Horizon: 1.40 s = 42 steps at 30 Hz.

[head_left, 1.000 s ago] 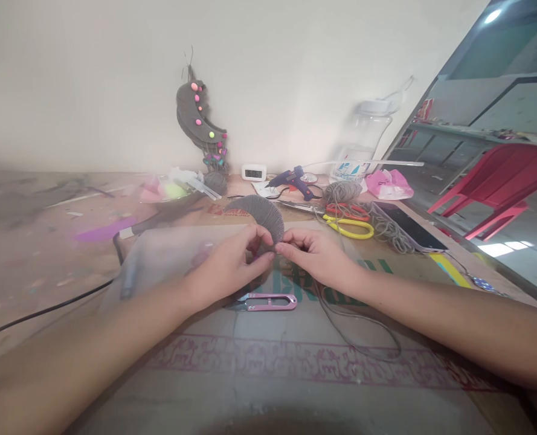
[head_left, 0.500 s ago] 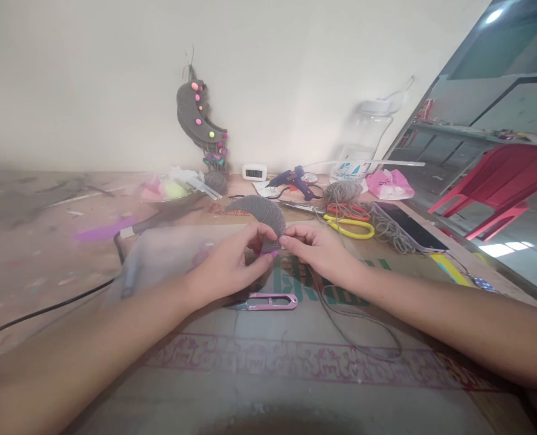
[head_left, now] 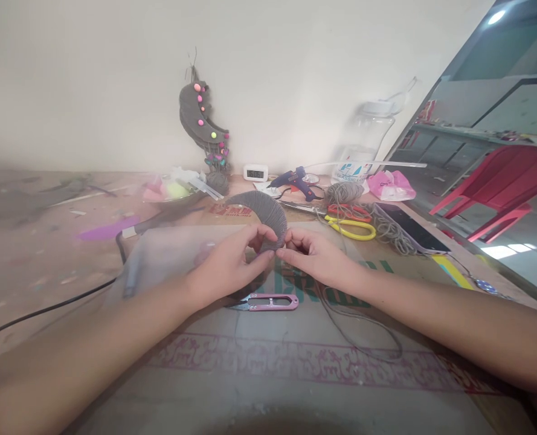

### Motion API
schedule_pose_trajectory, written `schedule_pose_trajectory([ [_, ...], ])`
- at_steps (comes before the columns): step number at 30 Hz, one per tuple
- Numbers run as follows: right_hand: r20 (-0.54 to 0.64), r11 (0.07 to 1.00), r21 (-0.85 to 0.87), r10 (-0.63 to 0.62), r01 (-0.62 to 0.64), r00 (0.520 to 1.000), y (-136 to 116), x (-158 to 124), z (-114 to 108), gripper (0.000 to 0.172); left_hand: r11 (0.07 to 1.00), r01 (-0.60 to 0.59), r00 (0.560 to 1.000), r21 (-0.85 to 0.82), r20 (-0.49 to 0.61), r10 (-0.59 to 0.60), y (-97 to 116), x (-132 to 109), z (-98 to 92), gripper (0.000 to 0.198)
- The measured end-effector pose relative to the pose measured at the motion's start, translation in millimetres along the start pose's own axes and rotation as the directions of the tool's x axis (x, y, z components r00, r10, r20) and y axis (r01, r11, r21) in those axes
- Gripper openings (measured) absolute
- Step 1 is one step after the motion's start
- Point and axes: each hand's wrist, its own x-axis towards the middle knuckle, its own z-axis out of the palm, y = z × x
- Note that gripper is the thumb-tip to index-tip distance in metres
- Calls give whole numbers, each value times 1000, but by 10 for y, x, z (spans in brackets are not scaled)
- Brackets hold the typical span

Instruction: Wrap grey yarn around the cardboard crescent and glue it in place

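Tabletop (head_left: 19,266) below; held crescent (head_left: 270,212) slants, bulging up-right.

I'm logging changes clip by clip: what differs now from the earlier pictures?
Since half a second ago, the right hand has lowered slightly, its thumb nearer the thumb of the left hand at the lower end of the crescent. Nothing was visibly picked up or let go. The left hand keeps its grip on the crescent; the snips, scissors and glue gun stay put.
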Motion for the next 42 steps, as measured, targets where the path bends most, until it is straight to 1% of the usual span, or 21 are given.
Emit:
schedule_pose_trajectory([
  [4,-12,999,46,11,-10,1000,-8,-5,3,17,997,-14,1000,-78,0,14,-1,-17,1,28],
  [8,-14,997,75,-4,5,1000,3,3,0,15,988,4,999,-155,-48,-12,-3,-2,-4,21],
  [14,-24,997,72,15,-13,1000,21,9,-12,16,985,2,998,-175,-56,-12,-21,33,-1,14],
  [17,-20,997,76,-12,13,1000,-14,-1,-21,19,979,18,998,-203,-56,-30,-29,40,3,13],
  [20,-26,996,76,-52,54,998,-50,-10,-28,26,975,34,996,-217,-70,-51,-34,43,5,13],
  [22,-25,997,63,-51,52,998,-50,-7,-27,28,976,35,996,-217,-78,-53,-32,42,5,13],
  [25,-29,999,24,-24,25,999,-14,9,-19,24,976,28,997,-217,-66,-43,-24,38,3,13],
  [28,-46,999,4,-40,41,998,11,22,-20,23,973,31,997,-229,-56,-45,-19,37,-6,14],
  [31,-63,997,33,-65,67,996,-3,24,-34,24,966,9,997,-259,-68,-28,-30,46,-16,15],
  [33,-71,995,61,-73,78,995,-18,23,-45,25,968,-1,997,-252,-79,-20,-47,57,-20,20],
  [38,-36,994,58,-95,97,995,5,25,-52,25,980,103,993,-167,-44,-112,-87,84,-30,36],
  [40,-10,996,49,-72,73,997,29,27,-46,25,977,151,986,-151,-47,-159,-95,87,-42,43],
  [42,15,999,26,-38,38,999,39,26,-40,27,956,235,969,-174,-29,-244,-98,84,-57,49],
])
